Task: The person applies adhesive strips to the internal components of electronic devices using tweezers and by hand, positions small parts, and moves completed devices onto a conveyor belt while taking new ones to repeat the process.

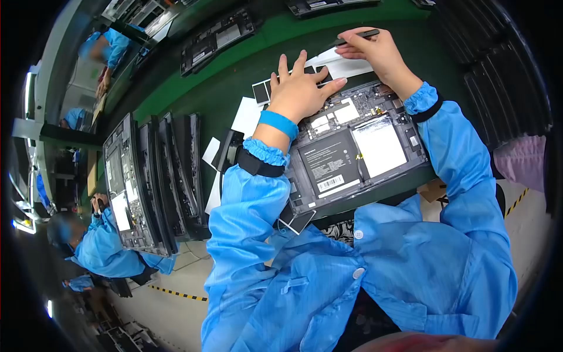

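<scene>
On a green table [275, 41], an opened device [352, 146] shows its circuit board along the far side, with a black battery [325, 164] near left and a shiny white panel [380, 146] to its right. The left hand [296, 91] spreads its fingers over the device's far left edge and a black-and-white card [261, 94]. The right hand [375, 56] grips a slim black tool [368, 34] above a white sheet [355, 64]. More opened devices [170, 170] stand in a row at left; dark panels [504, 70] are stacked at right. Beyond the row, on the left, sits a co-worker in blue [105, 249].
</scene>
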{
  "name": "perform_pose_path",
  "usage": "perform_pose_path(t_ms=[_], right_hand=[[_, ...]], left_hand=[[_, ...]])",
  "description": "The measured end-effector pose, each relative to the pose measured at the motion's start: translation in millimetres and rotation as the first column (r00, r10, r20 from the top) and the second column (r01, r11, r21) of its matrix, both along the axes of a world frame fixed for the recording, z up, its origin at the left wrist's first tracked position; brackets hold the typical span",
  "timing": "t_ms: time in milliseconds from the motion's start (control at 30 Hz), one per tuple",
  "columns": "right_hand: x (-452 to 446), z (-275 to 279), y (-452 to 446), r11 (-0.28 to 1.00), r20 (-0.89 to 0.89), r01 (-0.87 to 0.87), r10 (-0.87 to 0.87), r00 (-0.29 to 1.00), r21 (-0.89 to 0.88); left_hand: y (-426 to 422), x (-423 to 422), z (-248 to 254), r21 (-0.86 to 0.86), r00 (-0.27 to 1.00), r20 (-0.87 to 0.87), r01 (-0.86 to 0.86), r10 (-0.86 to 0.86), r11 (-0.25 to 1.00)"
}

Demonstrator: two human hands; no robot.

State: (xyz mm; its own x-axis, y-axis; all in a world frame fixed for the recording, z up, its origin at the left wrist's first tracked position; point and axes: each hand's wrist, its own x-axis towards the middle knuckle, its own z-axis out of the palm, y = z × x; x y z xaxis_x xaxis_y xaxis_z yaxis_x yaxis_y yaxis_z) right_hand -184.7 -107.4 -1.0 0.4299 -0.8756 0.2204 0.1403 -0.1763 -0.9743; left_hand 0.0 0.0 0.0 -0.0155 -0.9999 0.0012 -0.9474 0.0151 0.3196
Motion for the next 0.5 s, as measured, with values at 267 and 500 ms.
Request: perform_pose_path(t_ms=[267, 500], right_hand=[[-42.9, 28.6, 52.5, 0.99, -0.009, -0.102, 0.103, 0.995, 0.102], [-45.6, 7.9, 76.7, 0.97, -0.076, -0.181, 0.195, 0.978, 0.162]], left_hand=[[25.2, 14.1, 43.8, -0.108, 0.874, -0.465, -0.21, 0.138, 0.972], [48.1, -3.7, 29.4, 0.219, 0.73, -0.657, -0.054, 0.188, 0.974]])
